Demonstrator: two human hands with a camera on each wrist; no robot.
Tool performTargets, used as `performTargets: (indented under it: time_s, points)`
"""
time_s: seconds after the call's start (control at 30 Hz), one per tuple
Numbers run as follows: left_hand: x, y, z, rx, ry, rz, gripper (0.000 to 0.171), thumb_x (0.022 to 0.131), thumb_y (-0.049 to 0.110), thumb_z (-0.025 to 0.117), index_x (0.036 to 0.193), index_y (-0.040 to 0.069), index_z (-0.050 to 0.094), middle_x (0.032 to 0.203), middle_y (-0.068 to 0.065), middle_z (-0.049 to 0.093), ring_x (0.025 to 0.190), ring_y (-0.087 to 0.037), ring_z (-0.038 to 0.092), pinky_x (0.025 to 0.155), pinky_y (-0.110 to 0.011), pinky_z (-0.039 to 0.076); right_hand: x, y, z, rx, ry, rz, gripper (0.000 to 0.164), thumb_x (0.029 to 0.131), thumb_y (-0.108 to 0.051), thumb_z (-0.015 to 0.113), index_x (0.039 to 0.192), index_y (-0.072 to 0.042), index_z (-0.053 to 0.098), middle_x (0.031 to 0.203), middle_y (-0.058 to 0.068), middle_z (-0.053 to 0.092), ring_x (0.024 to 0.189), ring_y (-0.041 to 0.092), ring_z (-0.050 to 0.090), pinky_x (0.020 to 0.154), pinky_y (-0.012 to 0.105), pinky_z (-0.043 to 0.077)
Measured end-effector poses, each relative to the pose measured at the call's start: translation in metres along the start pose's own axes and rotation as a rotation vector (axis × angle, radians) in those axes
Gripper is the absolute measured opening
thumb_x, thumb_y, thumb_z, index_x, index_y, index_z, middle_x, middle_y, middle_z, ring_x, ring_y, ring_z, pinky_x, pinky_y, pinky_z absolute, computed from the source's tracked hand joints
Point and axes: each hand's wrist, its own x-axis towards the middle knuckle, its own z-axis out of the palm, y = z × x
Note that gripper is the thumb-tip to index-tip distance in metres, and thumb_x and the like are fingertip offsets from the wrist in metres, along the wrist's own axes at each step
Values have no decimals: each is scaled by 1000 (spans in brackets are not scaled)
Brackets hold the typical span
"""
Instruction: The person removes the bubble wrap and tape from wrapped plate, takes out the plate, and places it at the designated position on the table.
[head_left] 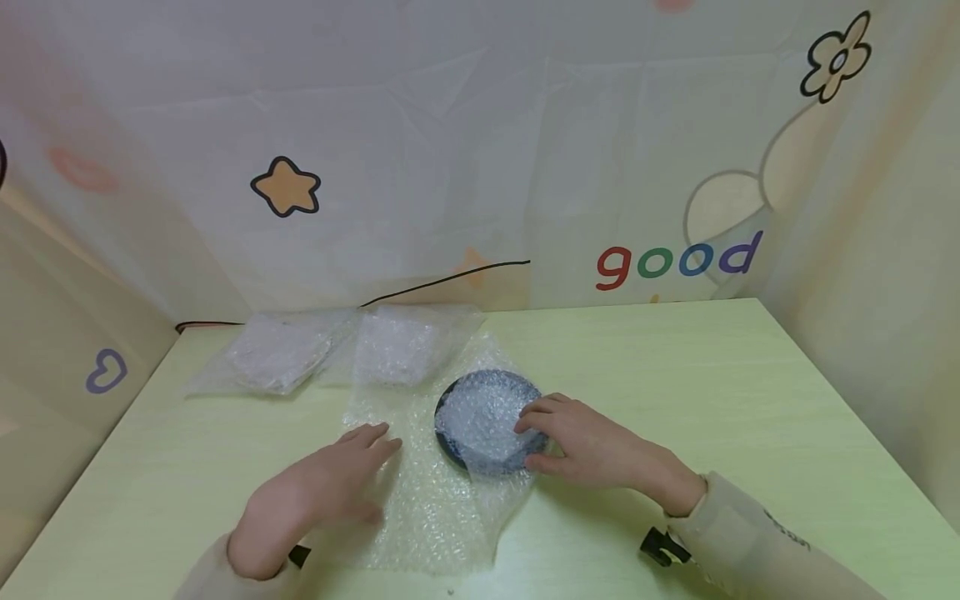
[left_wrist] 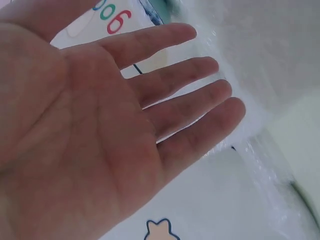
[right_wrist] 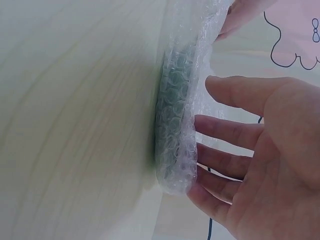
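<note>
A round, flat, dark-rimmed object point(head_left: 441, 429) lies on the table, with a layer of clear bubble wrap point(head_left: 491, 417) folded over its top; its exact kind is hidden. Through the wrap its side looks dark green in the right wrist view. The fingertips of my right hand point(head_left: 592, 442) rest on the right part of the wrapped object, the fingers loosely bent. To the left, my left hand point(head_left: 318, 492) hovers at the sheet's left edge, fingers extended and holding nothing. In the left wrist view its palm point(left_wrist: 100, 130) shows bare.
Two flat bundles in bubble wrap lie at the back left: one bundle point(head_left: 277, 354) farther left, another bundle point(head_left: 397, 346) beside it. The pale green table point(head_left: 675, 375) meets a printed curtain point(head_left: 450, 167) at the back and sides. A dark clip point(head_left: 663, 546) sits under the right wrist.
</note>
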Motion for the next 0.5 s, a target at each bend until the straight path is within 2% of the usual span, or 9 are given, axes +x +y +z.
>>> performTargets:
  time_s: [0.17, 0.33, 0.5]
  points:
    - [8, 8, 1, 5, 1, 8, 75, 91, 26, 81, 150, -4, 46, 161, -27, 30, 149, -46, 25, 117, -60, 28, 0, 0, -1, 21, 8, 5, 30, 97, -19, 74, 122, -4, 69, 126, 10, 64, 120, 31, 56, 103, 49, 48]
    - [15, 10, 3, 58, 15, 20, 74, 93, 30, 78, 151, -5, 45, 161, -29, 29, 149, -48, 23, 117, -60, 27, -1, 0, -3, 61, 18, 13, 30, 98, -20, 73, 123, -5, 68, 126, 8, 63, 121, 30, 55, 103, 49, 48]
    - [19, 13, 3, 53, 10, 11, 74, 93, 27, 78, 151, -5, 45, 160, -29, 29, 149, -48, 24, 117, -60, 28, -2, -1, -6, 78, 42, 11, 28, 100, -21, 71, 124, -6, 67, 127, 7, 62, 121, 28, 55, 101, 48, 49]
